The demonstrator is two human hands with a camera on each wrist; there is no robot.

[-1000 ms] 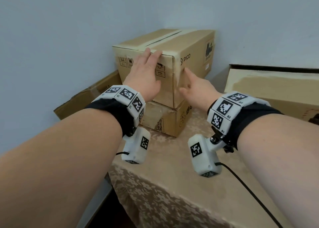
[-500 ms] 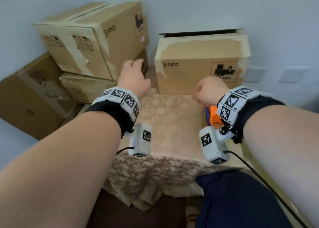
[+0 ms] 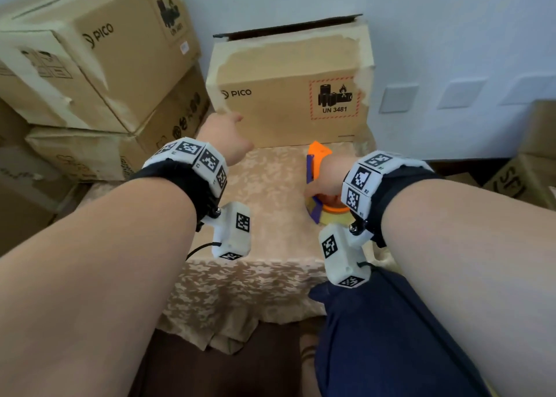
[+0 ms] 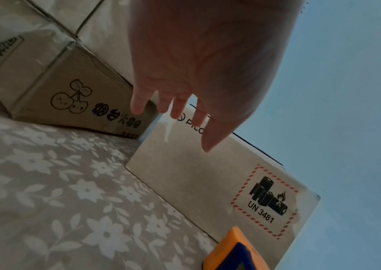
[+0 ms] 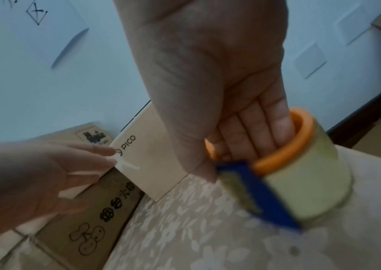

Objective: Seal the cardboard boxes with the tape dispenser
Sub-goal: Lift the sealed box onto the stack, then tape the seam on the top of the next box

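Nearest, dark blue trouser leg (image 3: 388,345) at lower right, cut off by the frame edge. Both forearms with marker wristbands reaching forward over the desk (image 3: 270,270), covered with a beige flowered cloth.

On the right part of the desk, orange and blue tape dispenser (image 3: 319,168) with a pale yellowish tape roll (image 5: 305,182). Right hand (image 3: 326,180) gripping it: fingers (image 5: 254,131) pushed into the orange ring of the roll, thumb pressed against the outside near the blue blade part. Blade part blurred in the right wrist view, teeth hard to make out. In the head view, roll mostly hidden behind the wrist and its band. Not clear whether the dispenser rests on the cloth or is slightly lifted.

Left hand (image 3: 224,136) further forward, holding nothing, fingers (image 4: 178,107) straight and a little spread, pointing at the left part of the PICO box (image 3: 288,96). Fingertips near its left front edge; touching or not, impossible to say, hand blurred in the right wrist view.

PICO box at the back of the desk against the wall, UN 3481 battery label on its front, pale torn tape remains along the upper edges, top flaps seen only as a dark line at the back.

To the left, stacked boxes (image 3: 99,63): upper one with PICO print, lower one with cherry drawing (image 4: 71,96) and characters, partly hidden. At far right, more cardboard (image 3: 529,168), cut off.
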